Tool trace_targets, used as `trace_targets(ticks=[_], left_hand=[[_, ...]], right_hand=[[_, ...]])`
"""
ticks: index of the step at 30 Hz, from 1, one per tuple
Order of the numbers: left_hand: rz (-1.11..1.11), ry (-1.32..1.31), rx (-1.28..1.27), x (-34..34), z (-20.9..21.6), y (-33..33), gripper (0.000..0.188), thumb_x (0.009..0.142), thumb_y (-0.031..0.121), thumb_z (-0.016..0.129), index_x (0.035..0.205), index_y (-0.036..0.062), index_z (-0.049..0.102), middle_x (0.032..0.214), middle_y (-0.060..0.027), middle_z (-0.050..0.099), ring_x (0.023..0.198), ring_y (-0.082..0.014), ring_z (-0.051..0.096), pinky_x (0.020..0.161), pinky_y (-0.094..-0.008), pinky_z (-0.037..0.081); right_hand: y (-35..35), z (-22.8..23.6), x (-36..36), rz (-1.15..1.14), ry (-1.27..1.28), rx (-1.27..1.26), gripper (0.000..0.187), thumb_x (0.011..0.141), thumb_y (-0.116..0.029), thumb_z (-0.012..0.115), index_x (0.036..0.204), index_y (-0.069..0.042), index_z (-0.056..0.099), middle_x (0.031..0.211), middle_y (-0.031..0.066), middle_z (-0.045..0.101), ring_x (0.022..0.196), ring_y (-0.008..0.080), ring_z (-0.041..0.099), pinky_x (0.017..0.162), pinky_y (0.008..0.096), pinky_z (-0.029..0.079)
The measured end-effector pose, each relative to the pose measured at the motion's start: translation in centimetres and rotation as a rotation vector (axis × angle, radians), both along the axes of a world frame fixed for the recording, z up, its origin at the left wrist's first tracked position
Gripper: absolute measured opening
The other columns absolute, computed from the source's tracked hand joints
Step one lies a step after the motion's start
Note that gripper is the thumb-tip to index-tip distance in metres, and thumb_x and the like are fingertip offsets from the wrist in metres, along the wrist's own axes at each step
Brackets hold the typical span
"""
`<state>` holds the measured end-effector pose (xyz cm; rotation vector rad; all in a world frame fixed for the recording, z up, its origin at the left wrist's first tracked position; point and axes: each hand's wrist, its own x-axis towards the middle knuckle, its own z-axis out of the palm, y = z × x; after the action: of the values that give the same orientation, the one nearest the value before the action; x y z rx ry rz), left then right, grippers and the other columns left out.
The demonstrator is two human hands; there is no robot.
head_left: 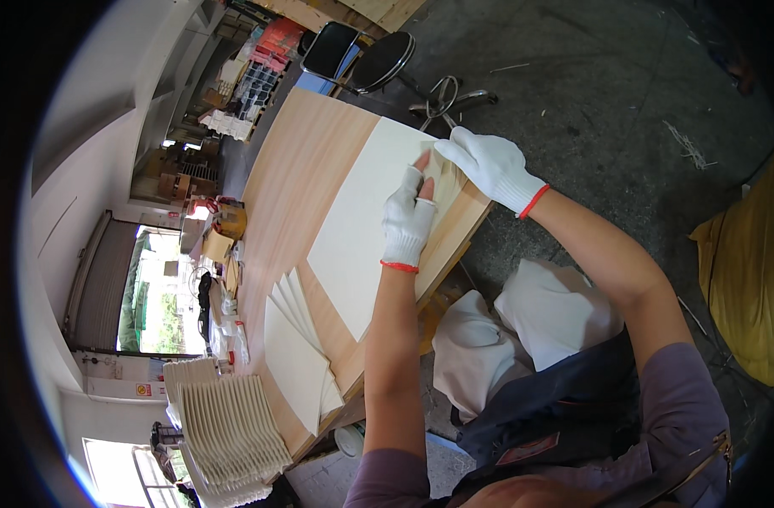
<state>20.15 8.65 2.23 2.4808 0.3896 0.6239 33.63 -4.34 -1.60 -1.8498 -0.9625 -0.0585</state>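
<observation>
Left hand (406, 222), white fingerless glove, flat on large cream sheet (366, 216), fingers narrow, pressing down, gripping nothing. Right hand (489, 164), full white glove, fingers closed, pinching sheet's far right corner. Sheet lies on wooden board (306, 161), toward its right side. Fanned stack of smaller cream sheets (298, 351) on board's near end, well apart from hands. Black stool (378, 61) beyond board's far end.
</observation>
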Motion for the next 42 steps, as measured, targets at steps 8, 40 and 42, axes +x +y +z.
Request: trace_targets(ticks=[8, 40, 42], left_hand=[[0.014, 0.173, 0.066, 0.0, -0.4, 0.4, 0.033, 0.092, 0.019, 0.072, 0.125, 0.0159, 0.069, 0.1, -0.0145, 0.072, 0.091, -0.0283, 0.071, 0.084, -0.0348, 0.054], [-0.034, 0.015, 0.138, -0.4, -0.1, -0.8, 0.051, 0.084, 0.009, 0.07, 0.134, 0.0194, 0.062, 0.117, -0.0142, 0.072, 0.101, -0.0318, 0.072, 0.086, -0.0365, 0.057], [-0.034, 0.045, 0.122, -0.2, -0.3, -0.6, 0.049, 0.085, 0.011, 0.07, 0.132, 0.0184, 0.063, 0.12, -0.0144, 0.071, 0.103, -0.0324, 0.071, 0.087, -0.0378, 0.057]], right_hand=[[0.8, -1.2, 0.2, -0.035, -0.03, 0.048, 0.036, 0.105, -0.043, 0.043, 0.103, -0.012, 0.061, 0.078, 0.0155, 0.067, 0.073, 0.0368, 0.067, 0.065, 0.0493, 0.05], [-2.8, 0.8, 2.1, -0.019, -0.015, -0.337, 0.042, 0.1, -0.051, 0.051, 0.095, -0.011, 0.063, 0.089, 0.0109, 0.068, 0.083, 0.0323, 0.068, 0.071, 0.0461, 0.051], [-2.2, -0.1, 2.2, 0.027, -0.122, -0.338, 0.04, 0.099, -0.05, 0.052, 0.095, -0.012, 0.064, 0.092, 0.0109, 0.069, 0.086, 0.032, 0.068, 0.072, 0.0463, 0.052]])
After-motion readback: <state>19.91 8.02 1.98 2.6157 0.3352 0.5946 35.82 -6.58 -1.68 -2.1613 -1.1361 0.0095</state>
